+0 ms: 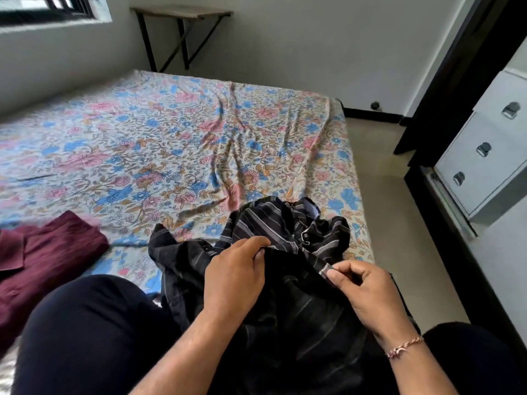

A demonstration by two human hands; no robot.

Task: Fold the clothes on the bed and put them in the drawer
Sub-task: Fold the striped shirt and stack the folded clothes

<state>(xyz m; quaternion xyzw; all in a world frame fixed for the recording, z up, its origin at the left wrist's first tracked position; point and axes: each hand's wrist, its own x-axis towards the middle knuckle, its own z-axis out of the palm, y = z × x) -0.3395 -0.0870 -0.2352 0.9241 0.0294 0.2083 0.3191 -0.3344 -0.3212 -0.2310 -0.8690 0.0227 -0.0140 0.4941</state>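
A crumpled black shirt with thin grey stripes [288, 232] lies bunched at the near right corner of the bed [171, 143], partly over my lap. My left hand [233, 277] pinches a fold of its fabric near the middle. My right hand [368, 292], with a thin bracelet on the wrist, pinches a striped edge of the same shirt between thumb and fingers. A maroon shirt [42, 269] lies folded flat on the bed at the near left. The white chest of drawers [490, 155] with metal handles stands at the right, all its drawers closed.
The bed has a wrinkled floral sheet. My knees in dark trousers [85, 332] fill the bottom of the view. A strip of tiled floor [382, 189] runs between bed and drawers. A small folding table [182, 12] stands against the far wall, beside a window at upper left.
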